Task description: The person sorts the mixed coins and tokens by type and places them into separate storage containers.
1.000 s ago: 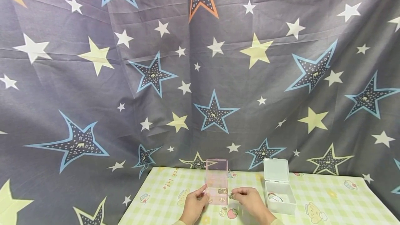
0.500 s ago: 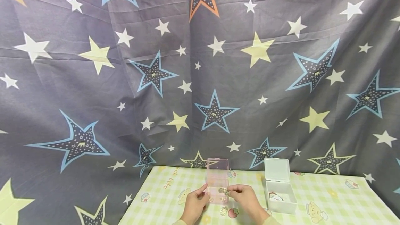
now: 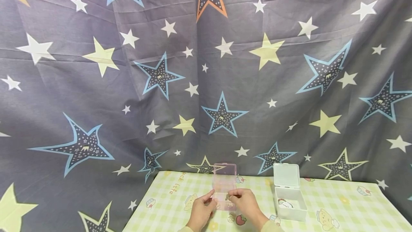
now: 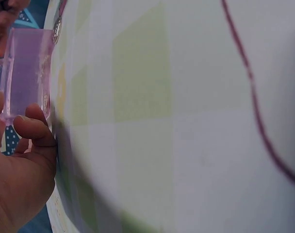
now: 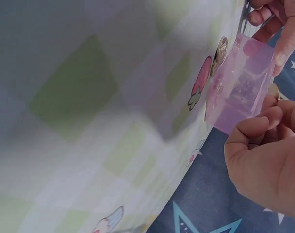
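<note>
A clear pink plastic box (image 3: 224,188) stands on the table with its hinged lid up; a few small gold pieces show inside it. My left hand (image 3: 201,211) grips the box's left side, thumb and fingers at its wall. Over the box's right part, my right hand (image 3: 247,204) pinches a small round gold piece (image 3: 227,197), which also shows at the fingertips in the right wrist view. Just in front of the box lies a round gold openwork disc (image 5: 219,56), flat on the cloth.
To the right stands an open white box (image 3: 291,213) with a red-and-white item (image 3: 284,203) in it. A green checked cloth (image 3: 347,210) printed with cartoons covers the table. Behind it hangs a dark star-patterned curtain (image 3: 180,99).
My right hand has moved left with the gold piece, from beside the pink box to over it. The left hand keeps its grip on the box.
</note>
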A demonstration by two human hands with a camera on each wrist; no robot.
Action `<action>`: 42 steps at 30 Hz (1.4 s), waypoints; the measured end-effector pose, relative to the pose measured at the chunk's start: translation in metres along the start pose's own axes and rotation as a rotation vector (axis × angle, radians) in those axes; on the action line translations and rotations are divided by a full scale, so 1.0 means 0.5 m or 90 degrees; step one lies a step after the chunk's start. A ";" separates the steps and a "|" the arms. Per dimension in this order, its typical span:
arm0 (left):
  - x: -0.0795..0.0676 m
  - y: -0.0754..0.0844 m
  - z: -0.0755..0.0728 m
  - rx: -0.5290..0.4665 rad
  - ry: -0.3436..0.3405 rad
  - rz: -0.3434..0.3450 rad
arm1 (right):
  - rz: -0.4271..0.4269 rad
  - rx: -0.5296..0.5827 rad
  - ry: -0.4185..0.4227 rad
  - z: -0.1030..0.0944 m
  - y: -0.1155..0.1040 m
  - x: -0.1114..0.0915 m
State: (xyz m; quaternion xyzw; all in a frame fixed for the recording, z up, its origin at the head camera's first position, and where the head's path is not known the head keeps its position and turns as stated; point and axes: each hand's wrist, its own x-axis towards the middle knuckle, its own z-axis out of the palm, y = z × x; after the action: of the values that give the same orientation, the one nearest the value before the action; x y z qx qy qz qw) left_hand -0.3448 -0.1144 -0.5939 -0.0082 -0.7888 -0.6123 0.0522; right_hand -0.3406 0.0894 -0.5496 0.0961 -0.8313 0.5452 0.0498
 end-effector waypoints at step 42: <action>0.000 0.005 0.002 0.017 -0.001 -0.022 | -0.059 -0.269 -0.121 0.001 0.047 -0.056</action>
State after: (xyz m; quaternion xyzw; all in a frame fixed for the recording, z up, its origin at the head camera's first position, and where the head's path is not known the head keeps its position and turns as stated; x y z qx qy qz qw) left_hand -0.3446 -0.1127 -0.5918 0.0058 -0.7969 -0.6027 0.0415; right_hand -0.3181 0.1011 -0.5758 0.1724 -0.9226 0.3448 0.0147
